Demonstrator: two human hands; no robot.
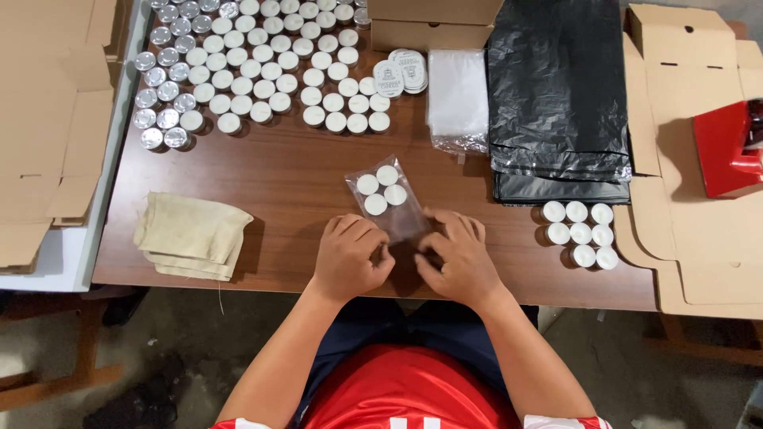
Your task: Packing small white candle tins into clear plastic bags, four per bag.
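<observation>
The fingers of the left hand [348, 256] and the right hand [455, 258] are curled down onto the near end of a clear plastic bag [389, 208], pinching its open edge from both sides against the bench [294, 179]. The bag lies flat near the middle of the front edge, slanted a little, and it holds four white tealight candles [381, 190] packed together in its far half.

Toward the right front corner stands a small cluster of six loose tealights [580, 233], set in two rows, well apart from the hands. Beyond them, along the right edge, lies a stack of folded black plastic bags [556, 95], and just beside it toward the middle a pile of clear bags [458, 99]. At the far edge sit round printed labels [401, 73] and a cardboard box [433, 22]. The far left corner is filled with many tealights [254, 67] in rows, the leftmost showing their metal cups. A folded beige cloth [193, 234] rests near the left front corner. Flat cardboard [691, 199] spreads past the right edge, with a red object [727, 147] on it.
</observation>
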